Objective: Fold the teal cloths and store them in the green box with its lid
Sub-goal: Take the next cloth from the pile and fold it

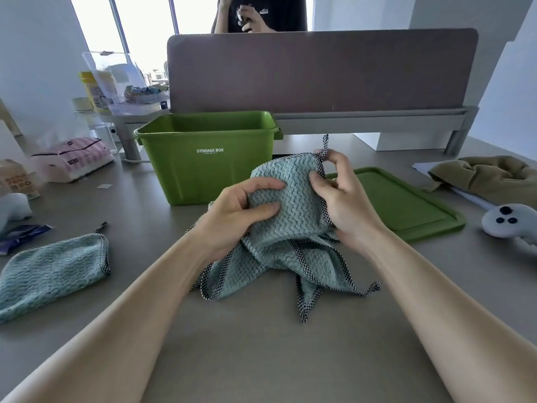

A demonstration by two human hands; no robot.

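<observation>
Look at the front wall of the green box (203, 167), where you can read white capital lettering: "STORAGE BOX". Directly beneath it you will find a second, much smaller white line, too fine to make out. At the far left edge of the table, the orange-printed packet (17, 181) carries blocky marks, but you cannot read them. The yellow container (93, 88) behind the clear stand bears a label whose print is likewise blurred beyond reading.

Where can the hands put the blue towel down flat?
Bare table lies near the person, between the forearms, and between the green box and the other cloth. The right side is crowded: lid, plush toy.
</observation>
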